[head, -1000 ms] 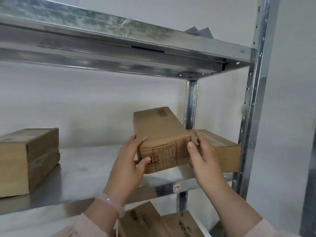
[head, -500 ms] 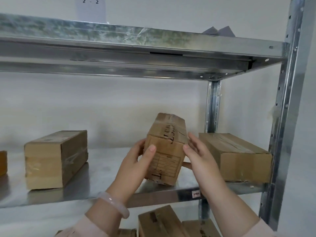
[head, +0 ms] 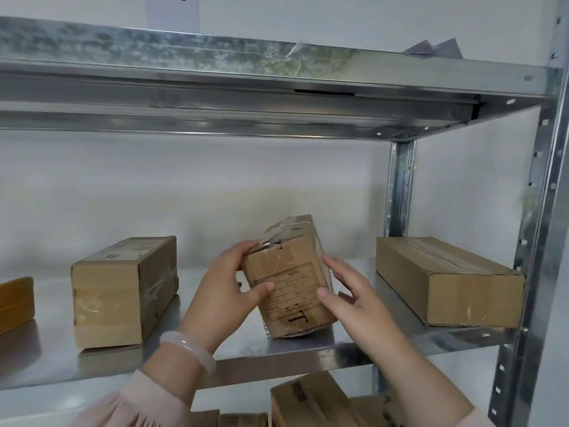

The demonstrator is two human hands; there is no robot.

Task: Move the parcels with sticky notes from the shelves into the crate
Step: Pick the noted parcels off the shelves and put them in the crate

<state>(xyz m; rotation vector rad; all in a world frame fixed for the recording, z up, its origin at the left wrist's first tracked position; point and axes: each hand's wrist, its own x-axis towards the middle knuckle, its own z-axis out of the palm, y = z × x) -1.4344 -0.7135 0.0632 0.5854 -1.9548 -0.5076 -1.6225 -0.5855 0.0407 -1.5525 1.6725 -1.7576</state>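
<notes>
Cardboard, stiff and taped over with clear film, makes up the small parcel (head: 288, 280) held at the front of the middle shelf (head: 308, 343), tilted with one bottom corner resting on or just above the metal. The left hand (head: 226, 295) grips its left side, fingers curled over the top edge and thumb pressed on the printed front panel; the right hand (head: 354, 292) lies against its right side with fingers spread and thumb on the front, so both hands clamp the parcel between them. It looks light enough for one hand and rigid enough not to buckle, though the glossy tape could be slippery, so the bare cardboard sides seem the surer places to hold. No sticky note shows on the faces turned this way; other faces are hidden. To the left of the parcel stands a taller box (head: 123, 291), and farther left an orange box (head: 15, 300) at the frame edge. To its right lies a long flat box (head: 446, 278) beside the upright post (head: 400, 186). Below the shelf, more boxes (head: 311, 399) sit. No crate is in view.
</notes>
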